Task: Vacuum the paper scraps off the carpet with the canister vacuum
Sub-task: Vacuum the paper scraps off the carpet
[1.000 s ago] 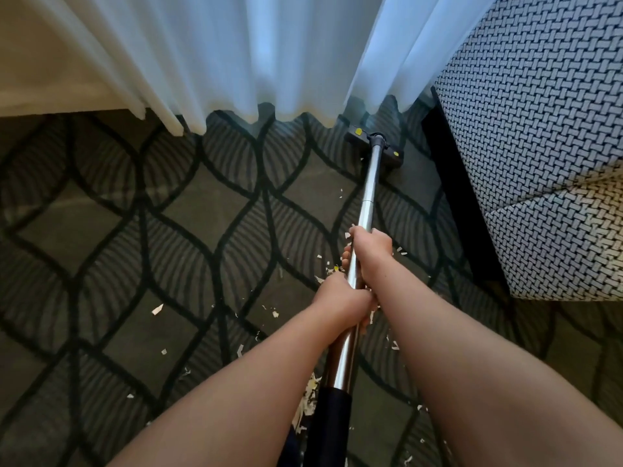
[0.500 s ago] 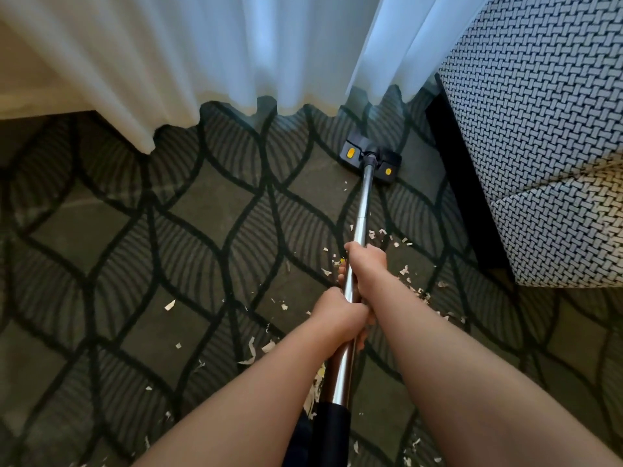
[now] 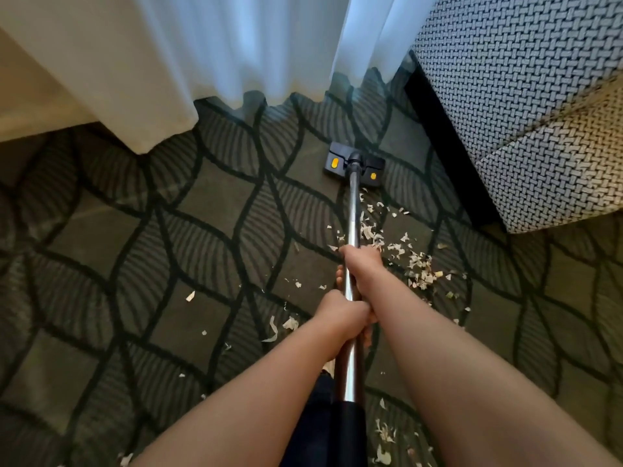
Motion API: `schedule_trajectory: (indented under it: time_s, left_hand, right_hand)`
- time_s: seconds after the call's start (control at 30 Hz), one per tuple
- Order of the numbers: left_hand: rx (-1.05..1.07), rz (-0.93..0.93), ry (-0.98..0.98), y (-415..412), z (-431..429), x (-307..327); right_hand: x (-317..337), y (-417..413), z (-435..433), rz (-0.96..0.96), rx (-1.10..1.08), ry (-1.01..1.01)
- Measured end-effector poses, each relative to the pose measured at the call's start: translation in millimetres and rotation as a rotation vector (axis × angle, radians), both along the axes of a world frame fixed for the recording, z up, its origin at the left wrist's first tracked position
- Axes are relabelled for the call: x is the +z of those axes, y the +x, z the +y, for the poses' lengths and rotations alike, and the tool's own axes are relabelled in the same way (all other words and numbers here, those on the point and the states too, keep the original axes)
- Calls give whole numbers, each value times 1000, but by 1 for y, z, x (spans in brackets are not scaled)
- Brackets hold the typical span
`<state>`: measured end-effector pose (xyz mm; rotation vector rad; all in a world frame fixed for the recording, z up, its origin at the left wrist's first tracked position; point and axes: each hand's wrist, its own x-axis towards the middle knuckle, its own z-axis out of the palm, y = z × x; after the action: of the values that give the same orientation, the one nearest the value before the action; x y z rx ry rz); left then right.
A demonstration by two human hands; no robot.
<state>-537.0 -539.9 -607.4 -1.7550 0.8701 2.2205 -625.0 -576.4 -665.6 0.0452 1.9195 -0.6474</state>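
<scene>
Both hands grip the vacuum's shiny metal wand (image 3: 353,210). My right hand (image 3: 362,264) holds it farther up the tube, my left hand (image 3: 340,313) just behind it. The dark floor head (image 3: 354,165) with two yellow buttons lies flat on the patterned carpet (image 3: 209,210), a short way in front of the curtain hem. Paper scraps (image 3: 418,264) lie thickest to the right of the wand, between the floor head and my hands. Several more scraps (image 3: 281,326) are scattered left of my hands and near the bottom edge. The canister is out of sight.
A white sheer curtain (image 3: 256,45) hangs to the carpet at the back. A woven-pattern armchair (image 3: 526,96) with a dark base stands at the right, close to the floor head. A pale wall or panel (image 3: 30,96) is at the far left.
The floor head has been drawn back from under the curtain hem toward me, along the carpet. Both hands kept their grip on the wand. More scraps show to the right of the wand.
</scene>
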Motion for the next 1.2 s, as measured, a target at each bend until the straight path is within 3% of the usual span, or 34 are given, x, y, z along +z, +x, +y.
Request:
schedule_trajectory:
  time_s: [0.43, 0.87, 1.2]
  left_hand:
    - [10, 2, 68, 2, 59, 7]
    - [125, -4, 70, -45, 159, 18]
    - [135, -1, 102, -19, 208, 22]
  right_hand:
    - [4, 4, 59, 4, 64, 35]
    - [17, -39, 150, 19, 212, 58]
    - [12, -16, 200, 12, 214, 81]
